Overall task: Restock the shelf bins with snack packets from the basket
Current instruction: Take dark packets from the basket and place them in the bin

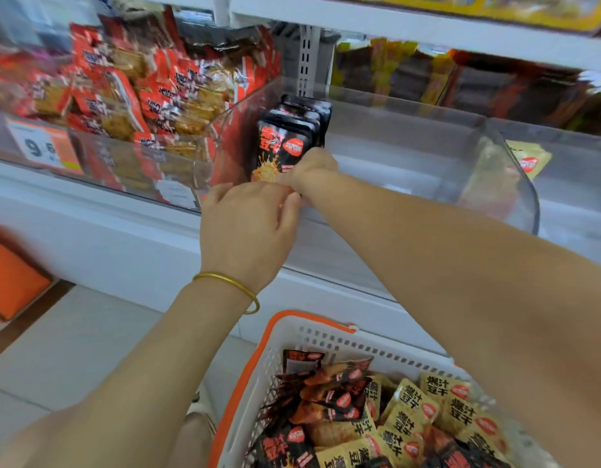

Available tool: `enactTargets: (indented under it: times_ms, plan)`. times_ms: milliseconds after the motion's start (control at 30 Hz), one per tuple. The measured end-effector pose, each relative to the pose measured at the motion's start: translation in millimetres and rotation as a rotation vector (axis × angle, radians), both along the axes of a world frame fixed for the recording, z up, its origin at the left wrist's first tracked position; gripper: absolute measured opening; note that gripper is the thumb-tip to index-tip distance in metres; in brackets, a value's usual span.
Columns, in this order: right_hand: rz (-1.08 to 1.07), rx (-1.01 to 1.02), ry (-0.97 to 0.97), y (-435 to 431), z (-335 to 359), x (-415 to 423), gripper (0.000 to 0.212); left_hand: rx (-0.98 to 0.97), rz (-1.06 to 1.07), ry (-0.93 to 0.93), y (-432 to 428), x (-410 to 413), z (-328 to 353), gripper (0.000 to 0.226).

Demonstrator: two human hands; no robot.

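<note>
Here, my left hand (248,224) and right hand (314,170), fingers curled, grip upright black foil snack packets (282,143) against the clear plastic bin's (501,177) left wall, presumably for support.

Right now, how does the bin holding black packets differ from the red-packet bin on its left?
The middle bin holds only a short row of black packets, standing upright at its left end; the left bin is heaped with red packets. The middle bin's packets are aligned; the left bin's lie jumbled. The left bin carries a price label; none shows on the middle bin. Both are clear plastic, on one shelf.
</note>
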State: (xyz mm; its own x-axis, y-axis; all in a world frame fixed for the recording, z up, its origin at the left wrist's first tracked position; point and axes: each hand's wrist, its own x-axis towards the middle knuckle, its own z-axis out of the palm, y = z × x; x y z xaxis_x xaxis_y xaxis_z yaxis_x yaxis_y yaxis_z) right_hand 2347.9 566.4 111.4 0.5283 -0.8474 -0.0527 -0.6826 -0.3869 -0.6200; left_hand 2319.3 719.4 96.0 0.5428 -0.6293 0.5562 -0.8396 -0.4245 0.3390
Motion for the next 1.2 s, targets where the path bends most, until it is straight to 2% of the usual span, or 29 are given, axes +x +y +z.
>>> enactTargets:
  times_ms: [100,267,367,400,500,600,667,700,800,833,933,967,1033,1133,1200]
  plan:
    - [0.026,0.066,0.011,-3,-1,0,0.040,-0.004,0.009,-0.010,0,0,-2,0.032]
    - [0.081,0.258,-0.044,-4,3,-12,0.043,-0.057,-0.021,0.010,1,0,-3,0.023]
    - [0.089,0.256,-0.175,7,24,-36,0.029,-0.112,-0.062,-0.008,4,1,0,0.029]
    - [0.098,0.243,-0.244,13,34,-51,0.027,-0.131,-0.072,-0.044,6,-2,2,0.029]
    - [0.205,0.160,-0.447,43,61,-129,0.039,-0.230,-0.120,-0.178,13,-25,9,0.025]
    - [0.289,0.166,-0.488,74,51,-227,0.032,-0.296,-0.235,-0.205,15,-61,4,0.021]
    - [0.245,0.240,-0.316,79,14,-277,0.023,-0.223,-0.343,-0.193,10,-83,-10,0.021]
    - [0.224,0.271,-0.171,75,-13,-295,0.018,-0.158,-0.399,-0.178,6,-94,-20,0.021]
    - [0.286,0.196,0.434,49,-101,-334,0.007,0.089,-0.541,-0.144,-2,-123,-54,0.022]
    - [0.323,0.176,0.584,43,-126,-343,0.010,0.166,-0.567,-0.133,-3,-133,-63,0.023]
    - [0.375,0.135,0.866,40,-184,-362,0.066,0.324,-0.604,-0.082,-3,-154,-77,0.021]
    - [0.375,0.091,0.928,44,-194,-366,0.075,0.361,-0.615,-0.070,-3,-159,-80,0.021]
    - [0.368,0.066,0.961,49,-207,-371,0.079,0.414,-0.650,-0.030,-3,-165,-86,0.028]
    - [0.313,0.056,0.847,48,-216,-376,0.079,0.457,-0.649,0.021,-5,-167,-97,0.037]
    - [0.309,-0.015,0.766,45,-213,-373,0.071,0.456,-0.627,0.047,-5,-168,-101,0.033]
